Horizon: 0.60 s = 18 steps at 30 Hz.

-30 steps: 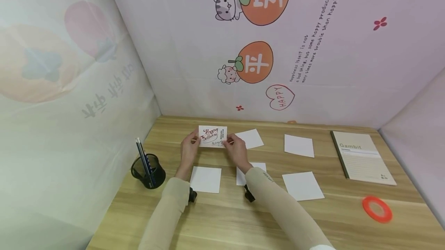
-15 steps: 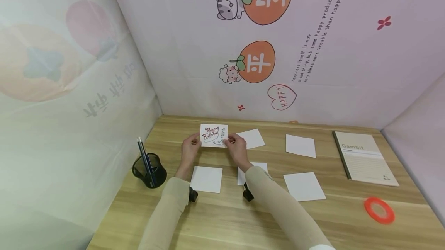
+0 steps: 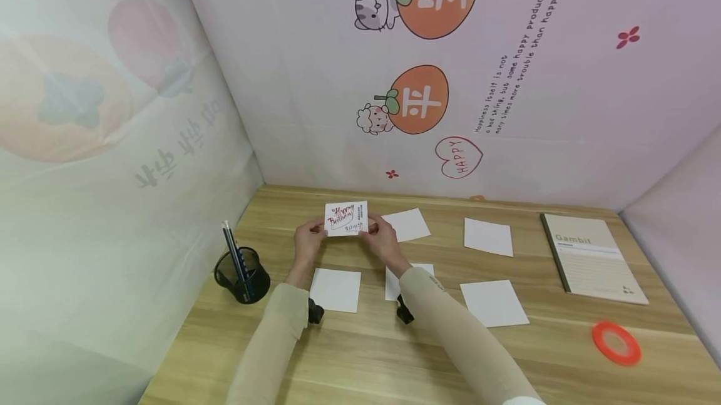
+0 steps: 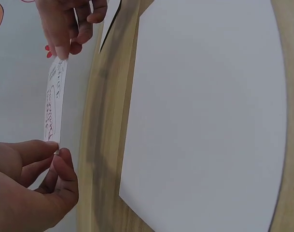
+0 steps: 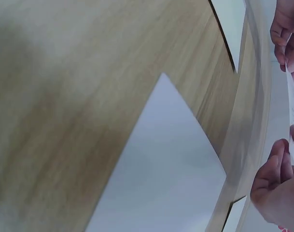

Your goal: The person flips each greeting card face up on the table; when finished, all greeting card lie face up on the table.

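A small white card with red "Happy Birthday" lettering and smaller dark print is held up over the back of the table. My left hand pinches its lower left corner between thumb and fingers. At the opposite lower corner, my right hand pinches it the same way. From the left wrist, the card appears nearly edge-on, between my left hand below and my right hand above. Blank white squares of paper lie under and around my arms, one square just below the left hand.
More paper squares include one right of the card, one farther right and one in front. A mesh pen holder with pencils stands left. Right are a "Gambit" notebook and a red tape roll. A printed curtain hangs behind.
The card stays in both hands; it has risen a touch and its face now tips slightly in the head view. The head view has drifted a little, and the other things lie as before.
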Each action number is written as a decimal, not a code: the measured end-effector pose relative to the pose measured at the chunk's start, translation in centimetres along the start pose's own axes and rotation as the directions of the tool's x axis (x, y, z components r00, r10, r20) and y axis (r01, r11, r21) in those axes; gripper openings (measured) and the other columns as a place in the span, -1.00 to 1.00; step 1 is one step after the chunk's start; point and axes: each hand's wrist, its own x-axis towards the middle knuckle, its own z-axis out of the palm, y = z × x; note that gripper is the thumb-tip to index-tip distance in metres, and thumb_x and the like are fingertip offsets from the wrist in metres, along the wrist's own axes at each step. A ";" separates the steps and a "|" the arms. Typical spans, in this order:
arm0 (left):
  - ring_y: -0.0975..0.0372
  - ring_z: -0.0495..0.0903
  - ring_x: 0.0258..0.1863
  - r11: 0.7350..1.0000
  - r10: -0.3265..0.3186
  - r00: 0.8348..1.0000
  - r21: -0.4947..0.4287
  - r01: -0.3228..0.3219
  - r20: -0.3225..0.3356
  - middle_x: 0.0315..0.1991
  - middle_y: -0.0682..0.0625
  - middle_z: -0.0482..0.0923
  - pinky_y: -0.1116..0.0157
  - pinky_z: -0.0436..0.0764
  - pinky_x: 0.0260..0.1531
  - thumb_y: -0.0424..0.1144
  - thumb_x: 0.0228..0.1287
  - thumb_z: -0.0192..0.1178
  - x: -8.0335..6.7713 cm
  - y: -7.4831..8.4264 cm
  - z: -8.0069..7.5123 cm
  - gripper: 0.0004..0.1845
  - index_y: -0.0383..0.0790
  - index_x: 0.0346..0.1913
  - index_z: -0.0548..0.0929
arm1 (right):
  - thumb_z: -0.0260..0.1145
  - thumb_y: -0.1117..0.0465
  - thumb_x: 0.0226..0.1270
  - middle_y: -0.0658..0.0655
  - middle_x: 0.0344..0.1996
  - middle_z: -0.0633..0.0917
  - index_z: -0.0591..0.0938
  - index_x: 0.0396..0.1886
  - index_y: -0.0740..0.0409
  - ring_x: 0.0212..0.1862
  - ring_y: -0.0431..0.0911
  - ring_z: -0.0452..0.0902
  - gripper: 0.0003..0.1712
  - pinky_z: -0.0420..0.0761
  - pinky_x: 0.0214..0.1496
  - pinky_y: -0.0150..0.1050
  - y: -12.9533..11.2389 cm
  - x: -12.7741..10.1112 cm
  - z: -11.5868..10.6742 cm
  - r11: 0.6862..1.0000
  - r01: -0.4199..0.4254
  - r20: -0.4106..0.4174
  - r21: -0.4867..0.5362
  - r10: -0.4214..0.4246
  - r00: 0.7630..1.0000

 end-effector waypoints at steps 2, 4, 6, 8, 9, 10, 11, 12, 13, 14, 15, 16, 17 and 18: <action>0.08 0.55 -0.31 1.000 -0.026 0.999 -0.002 0.026 0.019 -0.31 -0.28 0.64 0.46 0.45 -0.46 -0.59 0.09 0.24 0.1 -0.1 0.0 -0.68 -0.48 -0.04 0.65 | 0.37 0.32 0.23 0.18 -0.32 0.60 0.45 0.27 0.26 -0.30 -0.06 0.49 -0.41 0.51 -0.31 -0.29 0.1 0.0 0.1 1.000 -0.007 0.001 -0.006 0.007 1.000; 0.04 0.59 -0.32 0.999 -0.043 0.999 -0.005 0.043 0.033 -0.33 -0.27 0.65 0.46 0.45 -0.48 -0.58 0.10 0.23 0.2 -0.2 0.1 -0.66 -0.48 -0.01 0.64 | 0.37 0.34 0.22 0.21 -0.31 0.61 0.44 0.24 0.31 -0.30 -0.04 0.51 -0.43 0.53 -0.29 -0.26 0.2 0.1 0.2 1.000 -0.009 -0.014 -0.001 0.009 1.000; -0.02 0.62 -0.33 0.998 -0.060 0.997 -0.029 0.062 0.042 -0.35 -0.26 0.64 0.46 0.45 -0.50 -0.57 0.12 0.22 0.3 -0.3 0.2 -0.66 -0.47 0.01 0.63 | 0.36 0.34 0.23 0.23 -0.31 0.61 0.43 0.21 0.33 -0.30 -0.04 0.52 -0.44 0.54 -0.26 -0.24 0.3 0.1 0.4 1.000 -0.009 -0.029 0.013 0.009 1.000; -0.06 0.64 -0.34 0.995 -0.076 0.996 -0.061 0.079 0.046 -0.36 -0.27 0.62 0.44 0.49 -0.50 -0.57 0.13 0.21 0.5 -0.4 0.3 -0.66 -0.48 0.02 0.62 | 0.36 0.33 0.24 0.23 -0.30 0.60 0.42 0.20 0.33 -0.31 -0.04 0.51 -0.45 0.54 -0.27 -0.24 0.2 0.0 0.5 1.000 -0.010 -0.035 0.026 0.011 0.999; -0.07 0.64 -0.35 0.993 -0.088 0.995 -0.078 0.092 0.046 -0.35 -0.28 0.62 0.43 0.51 -0.50 -0.58 0.13 0.20 0.5 -0.4 0.3 -0.65 -0.47 0.03 0.62 | 0.36 0.32 0.24 0.22 -0.32 0.60 0.42 0.20 0.33 -0.32 -0.05 0.50 -0.45 0.53 -0.28 -0.25 0.2 0.0 0.5 1.000 -0.011 -0.034 0.027 0.012 0.999; -0.07 0.64 -0.36 0.990 -0.100 0.994 -0.093 0.104 0.050 -0.33 -0.30 0.62 0.42 0.54 -0.49 -0.58 0.14 0.20 0.6 -0.5 0.3 -0.65 -0.47 0.03 0.62 | 0.36 0.31 0.24 0.21 -0.33 0.59 0.44 0.20 0.32 -0.34 -0.06 0.49 -0.46 0.52 -0.30 -0.26 0.2 0.0 0.6 1.000 -0.013 -0.034 0.028 0.014 0.999; -0.04 0.64 -0.38 0.987 -0.113 0.992 -0.105 0.118 0.056 -0.31 -0.31 0.63 0.41 0.56 -0.48 -0.58 0.14 0.20 0.7 -0.5 0.3 -0.65 -0.47 0.03 0.61 | 0.36 0.31 0.24 0.19 -0.35 0.59 0.45 0.19 0.31 -0.36 -0.07 0.47 -0.47 0.51 -0.32 -0.28 0.2 0.0 0.6 1.000 -0.016 -0.032 0.024 0.016 0.999; -0.01 0.63 -0.40 0.984 -0.128 0.990 -0.115 0.135 0.065 -0.28 -0.32 0.64 0.41 0.57 -0.48 -0.58 0.14 0.19 0.7 -0.6 0.2 -0.65 -0.47 0.04 0.61 | 0.36 0.29 0.24 0.18 -0.37 0.59 0.47 0.19 0.31 -0.38 -0.09 0.46 -0.48 0.49 -0.35 -0.29 0.2 0.0 0.6 1.000 -0.019 -0.029 0.017 0.019 0.999; 0.04 0.63 -0.42 0.980 -0.146 0.986 -0.123 0.155 0.076 -0.25 -0.31 0.64 0.41 0.58 -0.47 -0.58 0.15 0.19 0.7 -0.7 0.2 -0.64 -0.47 0.05 0.61 | 0.36 0.29 0.25 0.17 -0.39 0.58 0.48 0.18 0.31 -0.39 -0.10 0.44 -0.48 0.47 -0.37 -0.30 0.2 0.0 0.6 1.000 -0.021 -0.025 0.008 0.021 0.999; 0.09 0.61 -0.46 0.978 -0.162 0.983 -0.120 0.172 0.089 -0.25 -0.31 0.64 0.41 0.58 -0.48 -0.57 0.15 0.19 0.7 -0.8 0.2 -0.64 -0.46 0.06 0.60 | 0.36 0.28 0.25 0.16 -0.40 0.58 0.50 0.18 0.31 -0.41 -0.10 0.43 -0.49 0.46 -0.38 -0.31 0.3 -0.1 0.6 1.000 -0.026 -0.021 -0.002 0.026 0.999; 0.15 0.59 -0.50 0.976 -0.177 0.979 -0.111 0.188 0.102 -0.26 -0.28 0.63 0.42 0.56 -0.51 -0.56 0.16 0.20 0.7 -0.8 0.1 -0.63 -0.45 0.07 0.60 | 0.37 0.27 0.25 0.15 -0.40 0.58 0.51 0.18 0.32 -0.41 -0.11 0.42 -0.49 0.44 -0.39 -0.32 0.3 -0.1 0.7 0.999 -0.030 -0.015 -0.014 0.030 0.999; 0.20 0.56 -0.54 0.975 -0.186 0.976 -0.098 0.198 0.113 -0.29 -0.26 0.62 0.43 0.54 -0.54 -0.55 0.17 0.20 0.8 -0.9 0.0 -0.63 -0.44 0.08 0.60 | 0.37 0.27 0.25 0.16 -0.40 0.58 0.51 0.17 0.33 -0.41 -0.11 0.41 -0.49 0.43 -0.38 -0.32 0.3 -0.1 0.7 0.999 -0.034 -0.008 -0.026 0.033 0.999; 0.23 0.53 -0.57 0.975 -0.195 0.973 -0.084 0.206 0.123 -0.33 -0.22 0.60 0.43 0.51 -0.57 -0.54 0.18 0.19 0.8 -0.9 0.0 -0.63 -0.43 0.09 0.60 | 0.37 0.26 0.25 0.15 -0.40 0.58 0.51 0.18 0.34 -0.41 -0.12 0.40 -0.49 0.42 -0.38 -0.33 0.3 -0.1 0.7 0.998 -0.039 0.004 -0.041 0.039 0.999; 0.27 0.50 -0.59 0.975 -0.200 0.971 -0.069 0.210 0.130 -0.36 -0.17 0.57 0.43 0.48 -0.59 -0.53 0.18 0.19 0.8 -1.0 -0.1 -0.62 -0.43 0.10 0.59 | 0.37 0.26 0.25 0.15 -0.39 0.58 0.51 0.18 0.35 -0.40 -0.12 0.40 -0.48 0.42 -0.37 -0.33 0.3 -0.1 0.8 0.997 -0.043 0.017 -0.058 0.044 0.999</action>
